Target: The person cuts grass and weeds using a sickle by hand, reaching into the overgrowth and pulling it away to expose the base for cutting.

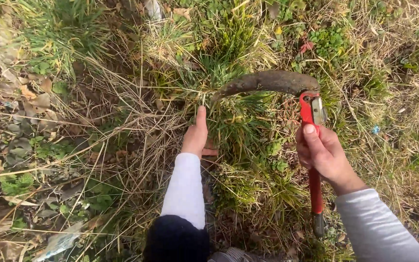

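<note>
My right hand grips the red handle of a sickle, thumb pressed up along it. The curved, rusty brown blade arcs left over a clump of green grass, with its tip near my left thumb. My left hand is closed around the base of that grass clump, fingers buried in the blades. Both arms wear light sleeves; the left one has a dark cuff layer near the elbow.
Dry straw stems and brown dead leaves cover the ground on the left. Low green weeds grow at the top right. A piece of clear plastic litter lies at the bottom left.
</note>
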